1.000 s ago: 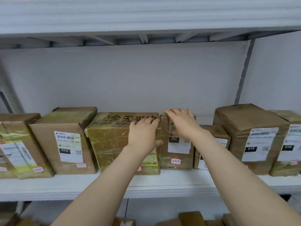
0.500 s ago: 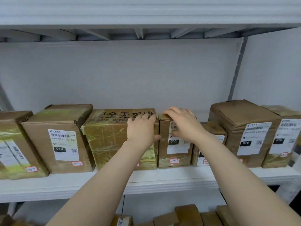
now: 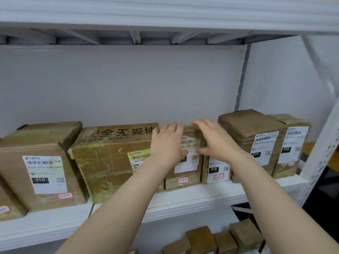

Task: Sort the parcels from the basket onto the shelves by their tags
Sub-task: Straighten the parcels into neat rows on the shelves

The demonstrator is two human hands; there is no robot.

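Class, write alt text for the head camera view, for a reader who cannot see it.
A person's left hand and right hand rest on a narrow parcel standing in a row of brown boxes on a white shelf. The boxes' white labels face outward; more boxes sit below.

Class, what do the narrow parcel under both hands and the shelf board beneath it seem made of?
The narrow parcel: brown cardboard, wrapped in glossy clear tape that wrinkles and shines. The shelf board: smooth white, likely painted metal or laminate; unclear which.
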